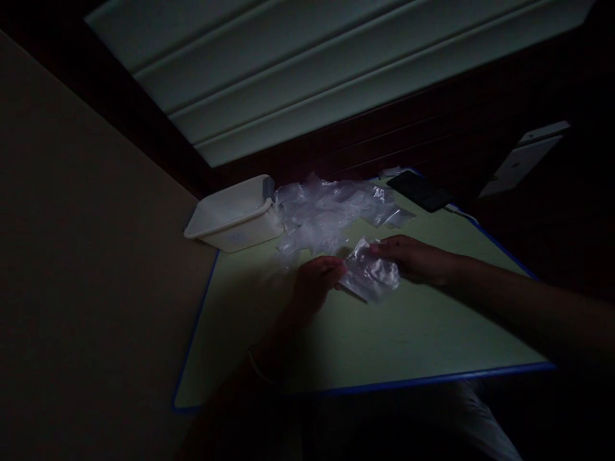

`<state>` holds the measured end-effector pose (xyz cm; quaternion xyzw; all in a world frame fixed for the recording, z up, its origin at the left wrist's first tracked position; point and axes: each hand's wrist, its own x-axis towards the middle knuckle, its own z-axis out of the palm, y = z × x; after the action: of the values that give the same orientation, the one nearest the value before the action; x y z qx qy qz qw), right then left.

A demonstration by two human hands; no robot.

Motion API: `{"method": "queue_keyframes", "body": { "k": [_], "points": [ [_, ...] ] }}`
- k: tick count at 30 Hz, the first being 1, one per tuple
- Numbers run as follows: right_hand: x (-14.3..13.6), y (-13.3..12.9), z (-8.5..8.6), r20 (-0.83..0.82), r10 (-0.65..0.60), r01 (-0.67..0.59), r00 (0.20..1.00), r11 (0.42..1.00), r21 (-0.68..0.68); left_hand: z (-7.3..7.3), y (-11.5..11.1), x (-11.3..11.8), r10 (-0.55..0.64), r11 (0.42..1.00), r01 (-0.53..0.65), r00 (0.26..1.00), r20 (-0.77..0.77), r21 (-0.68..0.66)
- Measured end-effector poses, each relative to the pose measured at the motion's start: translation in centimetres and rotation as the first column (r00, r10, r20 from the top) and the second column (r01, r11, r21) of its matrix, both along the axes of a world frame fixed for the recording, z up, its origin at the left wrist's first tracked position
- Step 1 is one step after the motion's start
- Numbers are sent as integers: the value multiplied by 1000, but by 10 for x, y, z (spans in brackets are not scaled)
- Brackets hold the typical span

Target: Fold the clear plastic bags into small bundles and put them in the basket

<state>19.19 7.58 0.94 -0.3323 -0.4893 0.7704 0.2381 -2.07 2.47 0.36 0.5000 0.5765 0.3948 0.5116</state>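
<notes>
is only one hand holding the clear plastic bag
No, the left hand pinches one side of the clear plastic bag while the right hand holds the other side.

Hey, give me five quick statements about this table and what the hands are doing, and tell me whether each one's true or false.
1. The left hand and the right hand hold the same crinkled piece of clear plastic. True.
2. A dark flat device lies on the table, with a white cable at one end. True.
3. The table is bordered in red. False: it has a blue edge.
4. The pale bin stands left of the pile of clear plastic. True.
5. The right hand reaches down inside the bin. False: it is well away from the bin, gripping the crinkled piece.
</notes>
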Motion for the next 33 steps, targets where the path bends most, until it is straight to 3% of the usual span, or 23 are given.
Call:
{"method": "queue_keyframes", "body": {
  "k": [4,7,12,16,23,28,33],
  "points": [
    [-5,0,-11,-123,-110,97,986,990,-104,-10,4,-1,175,984,-179,966,191,3],
    [-8,-5,-10,-83,-85,84,993,996,-17,-14,4,1,232,969,-247,940,250,30],
    [-13,-15,-6,28,-96,89,995,976,199,-16,3,5,291,941,-319,935,204,117],
    [-18,-18,-8,71,-155,133,985,960,247,-14,1,9,306,934,-337,926,222,117],
    [-14,-13,-8,90,-167,137,982,953,269,-10,-1,10,205,969,-233,943,262,80],
    [-7,-9,-1,213,-52,-20,976,947,321,-7,-1,5,79,997,-69,955,287,-46],
    [-5,-7,3,257,15,-106,966,933,343,-8,-1,-2,5,998,15,950,311,-61]
  ]
}}
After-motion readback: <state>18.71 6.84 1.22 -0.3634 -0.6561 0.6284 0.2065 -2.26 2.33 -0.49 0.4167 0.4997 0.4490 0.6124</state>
